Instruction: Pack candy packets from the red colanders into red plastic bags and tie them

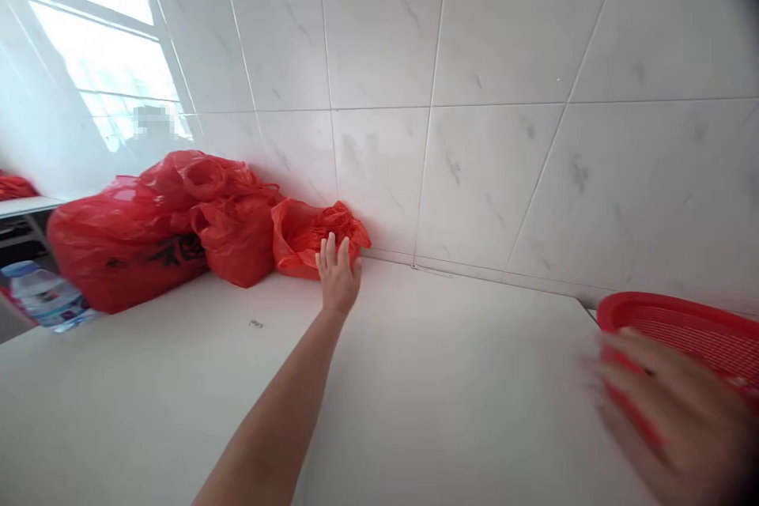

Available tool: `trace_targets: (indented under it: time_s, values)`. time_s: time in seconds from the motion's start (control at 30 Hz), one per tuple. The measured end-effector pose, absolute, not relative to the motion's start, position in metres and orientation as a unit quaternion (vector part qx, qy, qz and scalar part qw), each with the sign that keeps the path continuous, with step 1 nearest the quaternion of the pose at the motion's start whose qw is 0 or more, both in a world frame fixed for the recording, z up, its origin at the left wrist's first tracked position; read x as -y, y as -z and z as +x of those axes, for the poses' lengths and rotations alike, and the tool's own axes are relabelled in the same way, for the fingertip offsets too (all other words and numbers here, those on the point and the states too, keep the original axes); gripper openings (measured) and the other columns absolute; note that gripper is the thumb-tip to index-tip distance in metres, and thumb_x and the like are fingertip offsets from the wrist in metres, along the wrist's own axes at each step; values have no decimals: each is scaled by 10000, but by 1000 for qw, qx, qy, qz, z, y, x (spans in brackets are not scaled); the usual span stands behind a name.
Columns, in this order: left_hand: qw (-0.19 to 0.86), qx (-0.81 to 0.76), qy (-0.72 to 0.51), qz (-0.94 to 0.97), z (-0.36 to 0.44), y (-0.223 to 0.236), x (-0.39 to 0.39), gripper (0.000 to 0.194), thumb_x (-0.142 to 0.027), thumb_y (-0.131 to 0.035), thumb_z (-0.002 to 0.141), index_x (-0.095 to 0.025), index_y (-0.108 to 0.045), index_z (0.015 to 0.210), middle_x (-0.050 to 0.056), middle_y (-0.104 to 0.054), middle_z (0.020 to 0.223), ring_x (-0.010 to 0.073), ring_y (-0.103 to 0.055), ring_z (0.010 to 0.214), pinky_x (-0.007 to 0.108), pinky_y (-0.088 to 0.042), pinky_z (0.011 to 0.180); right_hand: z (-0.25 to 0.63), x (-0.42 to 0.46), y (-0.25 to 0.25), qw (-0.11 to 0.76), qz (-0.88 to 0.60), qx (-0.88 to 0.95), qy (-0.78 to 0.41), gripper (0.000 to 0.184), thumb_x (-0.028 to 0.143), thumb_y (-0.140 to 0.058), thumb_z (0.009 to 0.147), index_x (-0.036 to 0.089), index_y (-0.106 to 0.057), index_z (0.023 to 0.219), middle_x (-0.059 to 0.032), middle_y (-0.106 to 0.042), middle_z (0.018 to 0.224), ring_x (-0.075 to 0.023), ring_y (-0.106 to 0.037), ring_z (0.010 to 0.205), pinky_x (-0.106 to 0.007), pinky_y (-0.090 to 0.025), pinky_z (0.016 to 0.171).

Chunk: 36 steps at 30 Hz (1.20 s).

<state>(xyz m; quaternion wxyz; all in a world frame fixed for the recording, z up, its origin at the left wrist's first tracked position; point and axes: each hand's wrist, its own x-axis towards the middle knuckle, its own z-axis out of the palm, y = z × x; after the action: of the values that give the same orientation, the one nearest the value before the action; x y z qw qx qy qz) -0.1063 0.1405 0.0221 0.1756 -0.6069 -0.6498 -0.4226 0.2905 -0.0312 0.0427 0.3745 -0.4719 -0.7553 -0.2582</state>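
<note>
My left hand (340, 270) reaches to the small red plastic bag (296, 233) against the tiled wall. Its fingers are stretched out and apart, resting on or just in front of the crumpled plastic; whether they press on it I cannot tell. My right hand (676, 403) is smeared by motion at the lower right, in front of the red mesh basket (646, 304) and partly covering it. Whether it touches the rim does not show. Left of the small bag stand a tied red bag (240, 241) and a large, full red bag (130, 253) with dark markings.
A white tabletop (451, 364) runs along the white tiled wall (379, 32). A clear plastic bottle (44, 296) with a blue cap lies tilted at the left edge. A small scrap (255, 324) lies on the tabletop. Another surface with red items (16, 186) is at far left.
</note>
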Motion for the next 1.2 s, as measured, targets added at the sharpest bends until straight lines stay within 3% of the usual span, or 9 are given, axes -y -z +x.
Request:
trace_targets:
  time_s: [0.1, 0.2, 0.27, 0.37, 0.47, 0.57, 0.77, 1.0, 1.2]
  values:
    - [118, 685, 375, -613, -153, -52, -164, 364, -208, -319, 924, -138, -492, 1237, 144, -417, 1374, 234, -426, 1246, 370, -377, 1002, 232, 33, -9, 314, -416, 819, 240, 265, 372, -538, 811, 291, -656, 1034, -62, -584, 1206, -259, -519, 1140, -425, -431, 927]
    - [74, 719, 320, -613, -189, -69, -186, 278, -201, -515, 843, -113, -584, 1098, 144, -584, 1151, 246, -571, 1059, 362, -447, 891, 206, 28, 27, 300, -392, 840, 225, 270, 311, -575, 780, 275, -656, 1034, -61, -590, 1211, -239, -550, 1114, -365, -502, 848]
    - [48, 742, 287, -605, -204, -69, -195, 349, -253, -650, 760, -109, -593, 1073, 136, -608, 1080, 258, -603, 977, 386, -470, 832, 202, 23, 47, 289, -384, 851, 213, 260, 308, -587, 768, 272, -668, 1013, -59, -628, 1161, -226, -601, 1042, -334, -538, 792]
    - [27, 757, 265, -596, -213, -63, -199, 410, -334, -657, 773, -137, -564, 1119, 103, -597, 1092, 222, -605, 926, 404, -482, 808, 205, 18, 66, 266, -389, 863, 184, 257, 329, -586, 780, 270, -681, 1011, -50, -677, 1072, -202, -658, 923, -295, -569, 732]
    - [15, 759, 268, -593, -215, -61, -200, 244, -323, -571, 845, -137, -603, 1000, 67, -632, 978, 175, -605, 868, 380, -482, 803, 207, 18, 70, 244, -423, 860, 147, 279, 373, -568, 806, 281, -679, 1045, -43, -674, 1094, -206, -657, 948, -299, -574, 761]
    - [20, 758, 306, -576, -214, -67, -201, 128, -245, -557, 824, -154, -630, 875, 66, -658, 848, 197, -618, 828, 349, -470, 772, 206, 20, 69, 232, -453, 854, 111, 300, 386, -541, 829, 291, -667, 1083, -42, -650, 1147, -216, -634, 1010, -322, -565, 811]
    - [86, 739, 434, -508, -213, -89, -198, 252, -240, -502, 781, -167, -591, 1005, 121, -618, 1006, 247, -590, 926, 349, -458, 807, 207, 22, 72, 220, -479, 848, 49, 315, 394, -507, 852, 304, -650, 1119, -46, -616, 1204, -219, -598, 1072, -354, -539, 872]
    - [143, 678, 531, -488, -193, -123, -181, 191, -206, -464, 766, -177, -540, 939, 49, -590, 898, 179, -560, 843, 299, -460, 798, 207, 23, 72, 232, -485, 842, 29, 310, 381, -515, 846, 296, -654, 1110, -54, -614, 1202, -222, -593, 1073, -362, -538, 870]
    - [200, 508, 590, -594, -131, -127, -135, 189, -115, -465, 740, -189, -503, 910, 34, -577, 947, 162, -554, 873, 275, -468, 781, 206, 23, 71, 250, -487, 837, 19, 289, 357, -524, 840, 298, -658, 1089, -51, -617, 1187, -229, -596, 1060, -383, -538, 865]
